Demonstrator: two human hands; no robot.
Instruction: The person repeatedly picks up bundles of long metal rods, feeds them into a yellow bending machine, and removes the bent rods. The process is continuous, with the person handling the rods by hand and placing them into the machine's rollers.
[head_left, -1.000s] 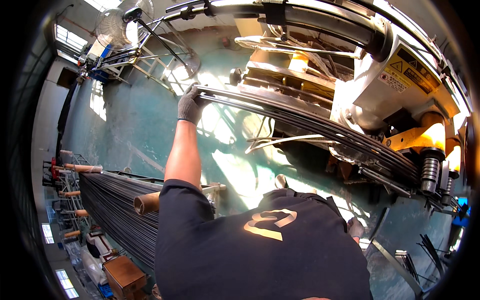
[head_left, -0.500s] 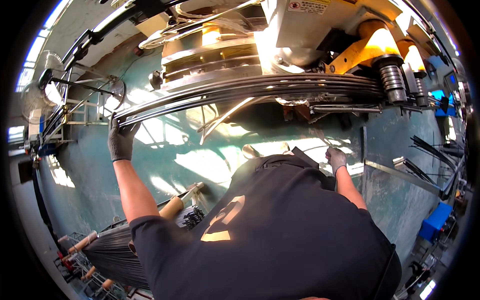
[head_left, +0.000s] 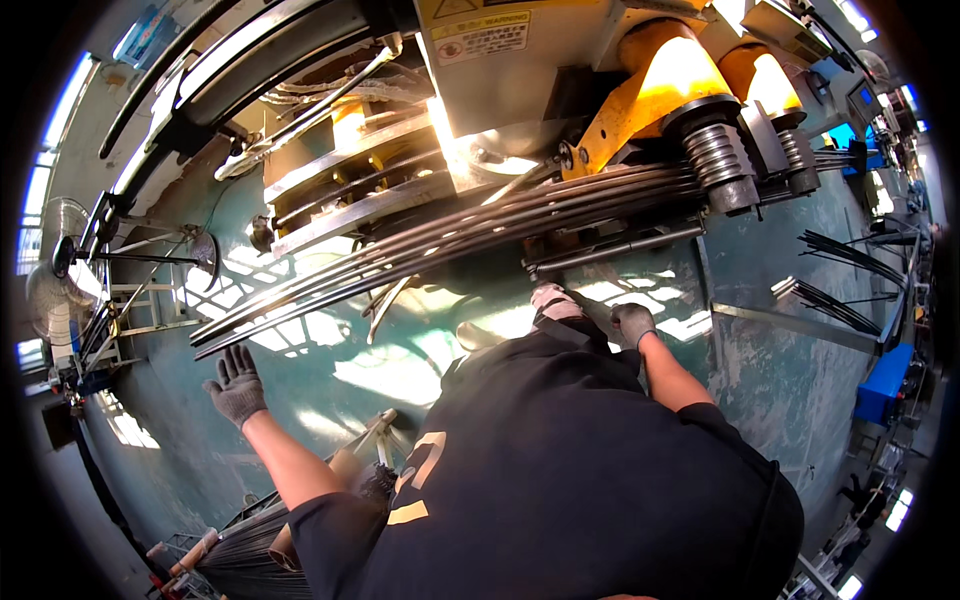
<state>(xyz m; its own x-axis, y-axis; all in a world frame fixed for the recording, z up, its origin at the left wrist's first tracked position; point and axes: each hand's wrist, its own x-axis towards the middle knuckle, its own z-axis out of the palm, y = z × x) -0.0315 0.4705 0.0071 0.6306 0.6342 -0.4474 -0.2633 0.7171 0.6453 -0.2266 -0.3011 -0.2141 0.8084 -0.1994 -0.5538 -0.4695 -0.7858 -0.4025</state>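
Observation:
A bundle of long dark metal rods (head_left: 440, 241) runs from the orange machine head out to the left, its free ends sloping down toward me. Just below those ends is my left hand (head_left: 238, 388), in a grey knitted glove, open with the fingers spread. Its fingertips come close to the lowest rod; whether they touch it I cannot tell. Farther right, near my waist, my right hand (head_left: 632, 325) wears a similar glove. Its fingers are curled closed, and nothing sticks out of them. The rods pass beside ribbed metal rollers (head_left: 722, 165).
An orange machine arm (head_left: 650, 100) and a grey housing (head_left: 510, 65) stand ahead. A metal bar (head_left: 625, 248) juts out below the rods. A fan (head_left: 65, 260) is at the far left, a rack of bundled rods (head_left: 250, 560) at lower left, and a blue bin (head_left: 885, 382) at right.
My left hand has let go of the rod ends and moved down, its fingers spreading. The rods now slant lower to the left. My view has shifted right, and a foot shows farther forward.

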